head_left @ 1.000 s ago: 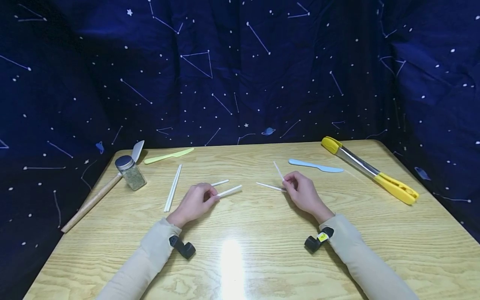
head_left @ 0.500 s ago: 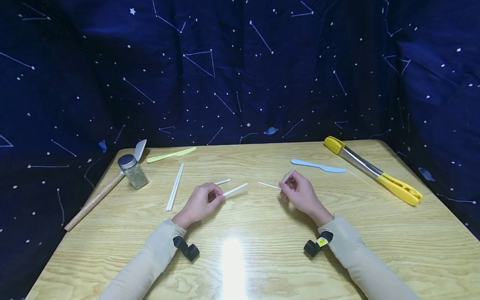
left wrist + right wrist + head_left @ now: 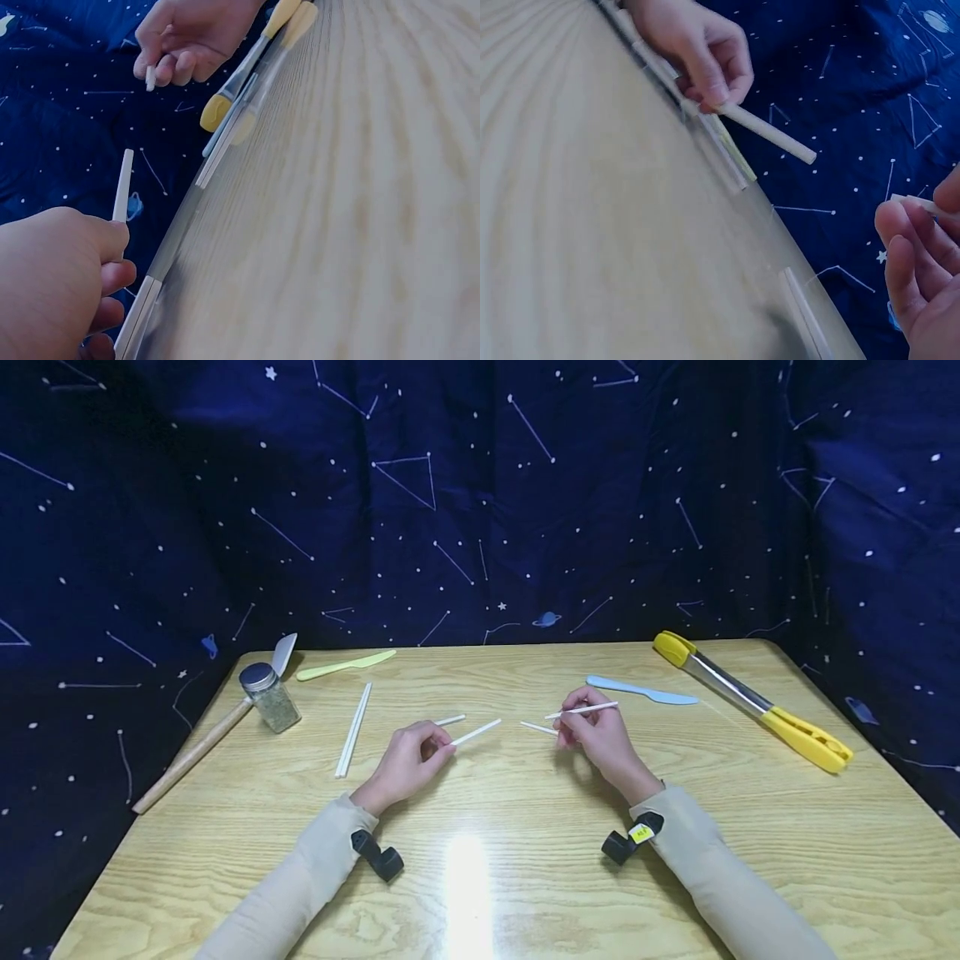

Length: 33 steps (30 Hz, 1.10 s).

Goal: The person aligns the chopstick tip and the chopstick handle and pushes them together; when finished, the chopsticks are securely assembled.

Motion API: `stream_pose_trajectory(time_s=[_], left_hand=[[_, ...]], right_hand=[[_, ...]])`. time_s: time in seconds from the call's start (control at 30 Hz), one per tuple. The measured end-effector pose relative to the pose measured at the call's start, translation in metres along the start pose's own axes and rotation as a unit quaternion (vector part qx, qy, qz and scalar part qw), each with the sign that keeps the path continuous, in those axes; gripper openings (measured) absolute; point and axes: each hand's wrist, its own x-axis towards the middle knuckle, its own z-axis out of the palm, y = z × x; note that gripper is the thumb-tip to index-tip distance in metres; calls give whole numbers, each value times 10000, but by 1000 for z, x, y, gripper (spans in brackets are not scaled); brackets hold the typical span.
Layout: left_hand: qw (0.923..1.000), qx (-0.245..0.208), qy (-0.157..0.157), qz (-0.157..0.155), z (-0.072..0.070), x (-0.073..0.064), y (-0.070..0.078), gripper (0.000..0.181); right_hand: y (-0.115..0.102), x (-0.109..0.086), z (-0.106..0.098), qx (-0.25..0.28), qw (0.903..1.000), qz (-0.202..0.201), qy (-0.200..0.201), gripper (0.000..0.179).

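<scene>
In the head view my left hand [image 3: 411,758] pinches a white chopstick [image 3: 477,732] between thumb and forefinger, its free end pointing right. A second white chopstick [image 3: 453,720] lies on the table just behind that hand, partly hidden by it. Opposite, my right hand [image 3: 597,729] grips another white chopstick [image 3: 562,714], which crosses the fingers roughly level. Sticking out to the left from under this hand is a chopstick [image 3: 536,727] on the table. In the right wrist view, the left hand's chopstick [image 3: 772,135] hangs above the table edge in the fingertips.
Left of the hands lie two parallel white chopsticks [image 3: 353,731]. Beyond them are a green knife [image 3: 347,665], a glass jar of dried herbs [image 3: 272,700] and a wooden-handled spatula [image 3: 193,757]. A blue knife [image 3: 641,689] and yellow tongs [image 3: 750,700] lie at right.
The chopstick in my right hand has turned from pointing up and left to lying nearly level across the fingers. My left hand has shifted slightly right with its chopstick.
</scene>
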Motion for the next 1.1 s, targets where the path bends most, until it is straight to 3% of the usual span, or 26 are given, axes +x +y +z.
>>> stream_pose_trajectory(time_s=[0.2,0.33,0.73,1.1], left_hand=[[9999,55,61,61,2,-1,0,6],[9998,103,138,23,2,-1,1,6],[9998,-163,27,-64,10,-3,10,5],[9992,-324,96,198,12,-3,8,5]], right_hand=[[-1,7,7,54,9992,12,-392,2],[0,10,13,135,9978,115,-646,13],[1,11,20,61,9968,336,-720,14],[5,12,20,6,9954,421,-859,11]])
